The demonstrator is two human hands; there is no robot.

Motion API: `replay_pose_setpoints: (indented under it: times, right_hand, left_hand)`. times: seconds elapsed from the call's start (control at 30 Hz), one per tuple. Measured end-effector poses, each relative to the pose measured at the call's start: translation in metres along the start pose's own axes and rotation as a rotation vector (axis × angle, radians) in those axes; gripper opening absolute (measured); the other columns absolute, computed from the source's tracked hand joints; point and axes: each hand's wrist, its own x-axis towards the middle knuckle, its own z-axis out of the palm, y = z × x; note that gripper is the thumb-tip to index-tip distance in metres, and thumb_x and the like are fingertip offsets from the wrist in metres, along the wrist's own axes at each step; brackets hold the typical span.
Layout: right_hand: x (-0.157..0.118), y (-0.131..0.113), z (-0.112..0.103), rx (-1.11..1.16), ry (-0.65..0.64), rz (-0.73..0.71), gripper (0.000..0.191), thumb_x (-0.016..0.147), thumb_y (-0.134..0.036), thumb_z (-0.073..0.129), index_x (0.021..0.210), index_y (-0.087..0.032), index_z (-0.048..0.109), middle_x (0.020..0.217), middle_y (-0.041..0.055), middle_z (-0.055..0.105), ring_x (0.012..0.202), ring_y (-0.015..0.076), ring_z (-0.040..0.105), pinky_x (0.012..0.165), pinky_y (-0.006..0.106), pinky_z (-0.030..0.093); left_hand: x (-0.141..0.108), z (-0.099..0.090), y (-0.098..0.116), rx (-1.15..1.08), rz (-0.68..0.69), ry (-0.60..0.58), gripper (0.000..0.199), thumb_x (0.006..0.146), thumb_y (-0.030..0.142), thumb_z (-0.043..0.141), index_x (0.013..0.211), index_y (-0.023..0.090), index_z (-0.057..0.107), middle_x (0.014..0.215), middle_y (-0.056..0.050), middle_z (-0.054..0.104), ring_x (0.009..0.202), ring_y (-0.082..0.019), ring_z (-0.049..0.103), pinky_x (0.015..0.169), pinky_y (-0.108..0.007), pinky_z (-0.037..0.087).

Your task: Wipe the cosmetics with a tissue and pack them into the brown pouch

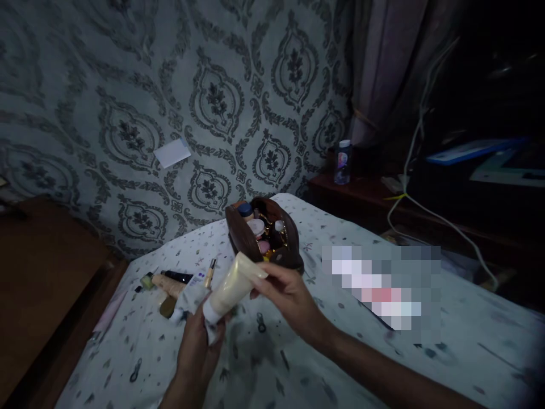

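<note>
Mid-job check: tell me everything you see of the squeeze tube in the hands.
The squeeze tube is pale cream with a slight sheen, probably soft plastic. It slants, its broad, flattened end up and to the right, its white end, likely the cap, down and to the left. The left hand grips it near that white end; the right hand's fingers touch the flattened end. I can read no label. It is held in front of the open brown bag.

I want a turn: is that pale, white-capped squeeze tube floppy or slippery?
The pale squeeze tube probably squashes, since it flattens toward one end. Its smooth, shiny side may be slippery. That flat end might stop it rolling far.
</note>
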Motion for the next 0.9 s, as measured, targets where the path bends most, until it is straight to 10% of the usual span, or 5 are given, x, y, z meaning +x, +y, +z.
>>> replay_pose_setpoints:
  times: [0.1,0.2,0.4,0.9]
  right_hand:
    - [0.014,-0.022,-0.035,-0.065,0.15,-0.05,0.029,0.084,-0.043,0.064,0.092,-0.017,0.07,0.074,0.0009,0.064,0.066,0.0131,0.061,0.063,0.024,0.052]
    - [0.035,-0.041,-0.069,-0.19,0.296,-0.142,0.025,0.082,-0.041,0.066,0.09,-0.017,0.071,0.078,0.0014,0.067,0.069,0.0143,0.063,0.066,0.026,0.054]
    - [0.098,-0.04,-0.107,-0.479,0.323,-0.294,0.02,0.082,-0.034,0.062,0.084,-0.015,0.069,0.082,0.0037,0.068,0.073,0.017,0.064,0.066,0.028,0.053]
    - [0.196,0.01,-0.073,-1.155,-0.073,-0.106,0.017,0.084,-0.022,0.051,0.093,-0.014,0.064,0.083,0.0066,0.067,0.074,0.0169,0.057,0.061,0.025,0.034]
  left_hand:
    - [0.017,0.024,0.017,0.352,0.231,-0.257,0.016,0.073,0.029,0.062,0.081,0.015,0.062,0.059,0.004,0.051,0.047,-0.008,0.044,0.042,-0.017,0.035]
    - [0.038,0.051,0.038,0.884,0.737,-0.58,0.034,0.073,0.011,0.047,0.1,0.019,0.066,0.081,-0.001,0.058,0.073,-0.015,0.057,0.065,-0.025,0.048]
    - [0.058,0.091,0.057,1.877,1.139,-0.583,0.084,0.067,-0.007,0.038,0.139,0.036,0.045,0.11,-0.006,0.054,0.105,-0.024,0.054,0.077,-0.032,0.048]
    - [0.071,0.063,0.036,1.612,1.161,-0.57,0.095,0.049,-0.002,0.038,0.139,0.028,0.037,0.099,-0.003,0.049,0.088,-0.019,0.056,0.072,-0.028,0.048]
